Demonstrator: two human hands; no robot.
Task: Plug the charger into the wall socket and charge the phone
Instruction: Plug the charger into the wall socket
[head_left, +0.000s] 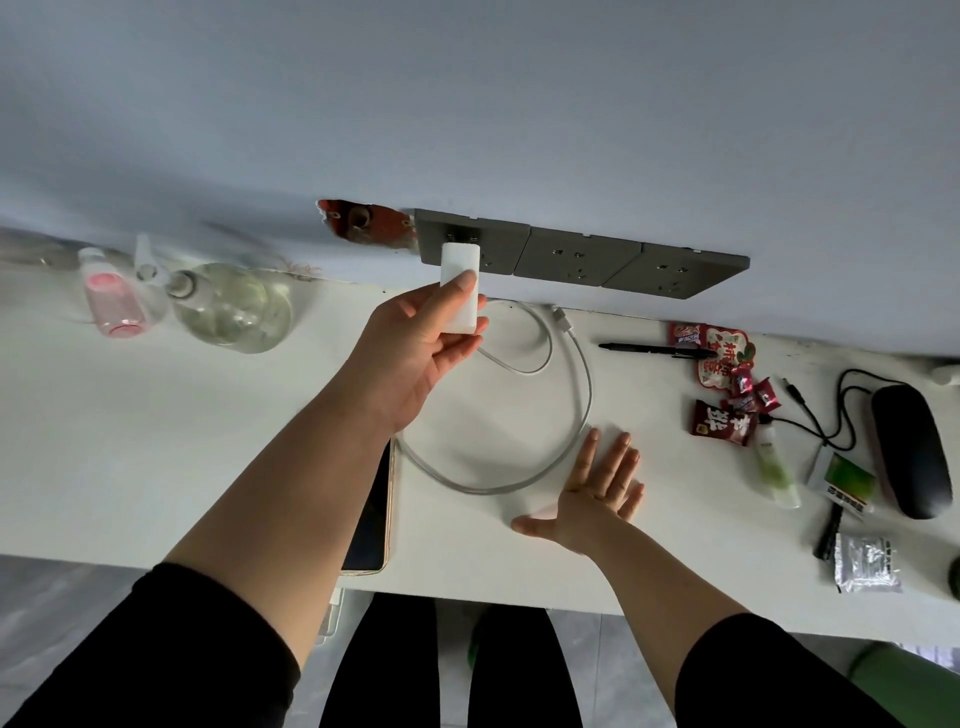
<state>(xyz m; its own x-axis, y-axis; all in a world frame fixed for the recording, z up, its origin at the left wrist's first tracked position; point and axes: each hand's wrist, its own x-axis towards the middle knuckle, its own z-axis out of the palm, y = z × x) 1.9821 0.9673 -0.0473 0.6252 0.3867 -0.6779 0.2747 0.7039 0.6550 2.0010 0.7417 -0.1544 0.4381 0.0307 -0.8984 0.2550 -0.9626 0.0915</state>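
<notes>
Now the left hand (415, 353) pinches the white charger (459, 291) against the leftmost wall socket (498, 244), lining up its prongs; below the socket waits the phone (371, 514), then the looped cable (519, 483), right hand (597, 488) flat, empty.

The left hand (415, 345) grips a white charger (459, 291) between thumb and fingers and holds its far end against the leftmost grey wall socket (470, 241). The white cable (566, 415) runs from the charger and lies in a loop on the white table (156, 441). The right hand (597, 488) rests flat, fingers spread, on the table just right of the loop. A phone (371, 514) lies near the table edge, partly hidden under the left forearm.
</notes>
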